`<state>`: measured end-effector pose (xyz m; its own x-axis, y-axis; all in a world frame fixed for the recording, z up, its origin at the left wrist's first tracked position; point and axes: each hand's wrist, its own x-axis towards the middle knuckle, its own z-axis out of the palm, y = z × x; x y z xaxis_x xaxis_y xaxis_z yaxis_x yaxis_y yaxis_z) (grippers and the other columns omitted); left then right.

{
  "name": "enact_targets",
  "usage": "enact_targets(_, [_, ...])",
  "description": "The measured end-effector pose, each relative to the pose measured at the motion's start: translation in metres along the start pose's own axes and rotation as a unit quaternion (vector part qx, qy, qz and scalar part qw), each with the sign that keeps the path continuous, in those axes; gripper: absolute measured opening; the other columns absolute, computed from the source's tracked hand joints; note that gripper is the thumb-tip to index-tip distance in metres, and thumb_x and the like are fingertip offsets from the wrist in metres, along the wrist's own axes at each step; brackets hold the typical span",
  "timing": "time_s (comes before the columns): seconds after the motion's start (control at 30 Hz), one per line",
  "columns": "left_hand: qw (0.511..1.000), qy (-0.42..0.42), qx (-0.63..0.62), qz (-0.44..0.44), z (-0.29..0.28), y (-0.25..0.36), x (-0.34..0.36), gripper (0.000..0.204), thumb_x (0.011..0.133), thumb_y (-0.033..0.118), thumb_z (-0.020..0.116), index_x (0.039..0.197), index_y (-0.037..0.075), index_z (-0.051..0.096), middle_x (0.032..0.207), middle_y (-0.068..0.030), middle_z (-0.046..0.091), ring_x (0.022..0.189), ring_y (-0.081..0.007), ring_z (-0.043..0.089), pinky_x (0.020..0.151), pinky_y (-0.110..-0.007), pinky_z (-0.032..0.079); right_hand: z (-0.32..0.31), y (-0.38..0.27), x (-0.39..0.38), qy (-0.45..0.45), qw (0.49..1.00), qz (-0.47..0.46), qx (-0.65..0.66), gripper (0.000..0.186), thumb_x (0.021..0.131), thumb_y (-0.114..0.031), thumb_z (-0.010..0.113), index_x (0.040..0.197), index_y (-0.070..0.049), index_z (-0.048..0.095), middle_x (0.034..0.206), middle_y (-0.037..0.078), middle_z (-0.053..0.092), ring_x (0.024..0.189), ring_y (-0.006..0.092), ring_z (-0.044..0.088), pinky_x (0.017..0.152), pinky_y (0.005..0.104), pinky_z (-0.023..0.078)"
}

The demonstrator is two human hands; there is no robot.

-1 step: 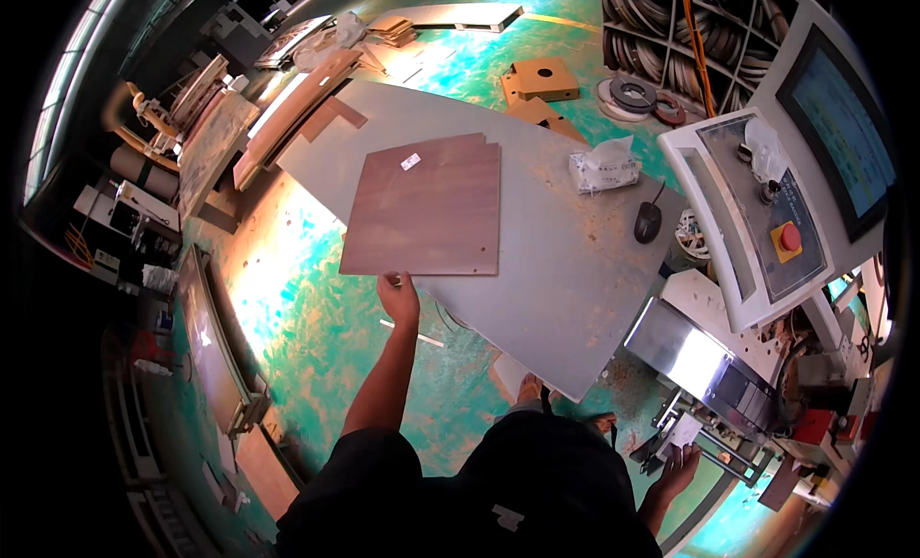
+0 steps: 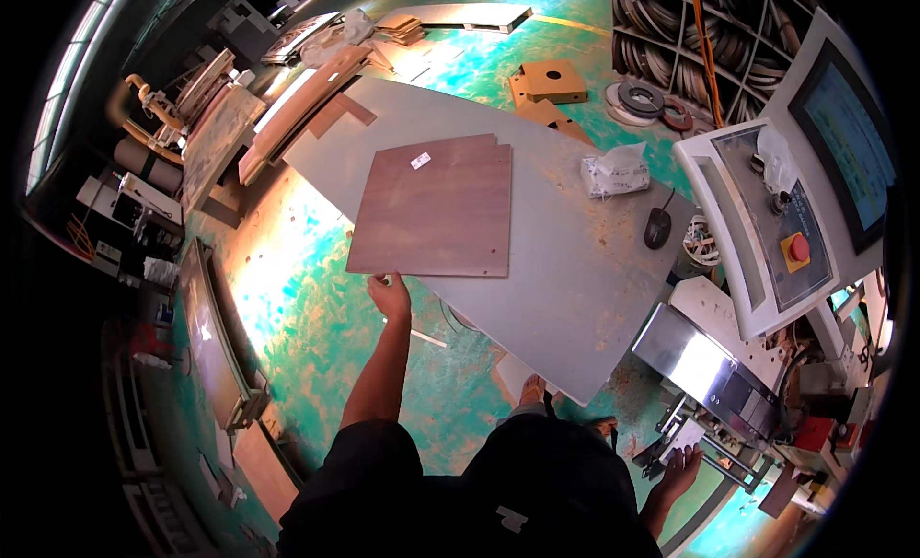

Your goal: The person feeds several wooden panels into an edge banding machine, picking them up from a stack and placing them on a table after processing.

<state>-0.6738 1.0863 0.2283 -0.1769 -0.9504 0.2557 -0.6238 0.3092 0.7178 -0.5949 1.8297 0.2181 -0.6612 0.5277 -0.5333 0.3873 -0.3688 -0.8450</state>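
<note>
A brown wood-grain panel [image 2: 436, 208] with a small white label lies on the grey tabletop [image 2: 565, 299]. One corner of the panel is notched, and small dark holes show near its right edge. My left hand [image 2: 388, 295] is at the panel's near edge, toward its left corner, with the fingers closed on that edge. Low on the right, my right hand [image 2: 678, 472] is beside a metal frame [image 2: 682, 433] of the machine. Its fingers are apart, and nothing shows in them.
At the right stands a control console [image 2: 767, 222] with a screen and a red button. A mouse [image 2: 657, 227] and a tissue pack [image 2: 614, 171] lie on the table. Brown boards [image 2: 302, 117] are stacked at the far left, and edging rolls [image 2: 661, 21] fill a rack behind.
The whole view has shifted slightly, with the table and console a little further right. My left hand stays at the panel's near edge, and my right hand stays by the metal frame.
</note>
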Motion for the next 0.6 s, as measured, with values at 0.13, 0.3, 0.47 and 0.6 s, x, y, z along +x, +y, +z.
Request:
enact_targets(0.13, [0.919, -0.003, -0.217, -0.328, 0.006, -0.086, 0.127, 0.055, 0.093, 0.032, 0.075, 0.129, -0.003, 0.054, 0.127, -0.0232, 0.060, 0.113, -0.0339, 0.062, 0.097, -0.048, 0.053, 0.031, 0.002, -0.016, -0.012, 1.000, -0.014, -0.002, 0.055, 0.106, -0.049, 0.050, 0.142, -0.007, 0.056, 0.124, 0.005, 0.063, 0.108, 0.0178, 0.060, 0.098, 0.0366, 0.044])
enact_targets(0.3, [0.721, -0.216, -0.506, -0.421, 0.001, -0.154, 0.188, 0.041, 0.102, 0.029, 0.066, 0.133, 0.003, 0.056, 0.123, -0.0130, 0.066, 0.115, -0.0296, 0.066, 0.100, -0.046, 0.057, 0.084, -0.008, -0.069, -0.093, 0.991, -0.081, -0.044, 0.035, 0.110, -0.038, 0.049, 0.123, -0.009, 0.062, 0.088, -0.006, 0.055, 0.073, 0.0060, 0.052, 0.064, 0.0193, 0.042])
enact_targets(0.47, [0.714, -0.265, -0.473, -0.442, -0.012, -0.133, 0.118, 0.022, 0.100, 0.019, 0.068, 0.116, 0.005, 0.063, 0.101, -0.0094, 0.072, 0.100, -0.0271, 0.070, 0.096, -0.042, 0.059, 0.116, -0.014, -0.093, -0.095, 0.995, -0.020, -0.004, 0.033, 0.108, -0.037, 0.052, 0.121, -0.008, 0.063, 0.091, -0.003, 0.060, 0.077, 0.0071, 0.057, 0.061, 0.0207, 0.039])
enact_targets(0.6, [0.654, -0.344, -0.487, -0.466, -0.054, -0.144, 0.052, 0.023, 0.097, 0.014, 0.072, 0.115, 0.003, 0.063, 0.107, -0.0131, 0.071, 0.107, -0.0293, 0.069, 0.100, -0.041, 0.057, 0.151, -0.014, -0.111, -0.127, 0.991, 0.000, -0.048, 0.035, 0.107, -0.036, 0.054, 0.125, -0.007, 0.063, 0.096, -0.001, 0.064, 0.088, 0.0118, 0.062, 0.076, 0.0263, 0.045])
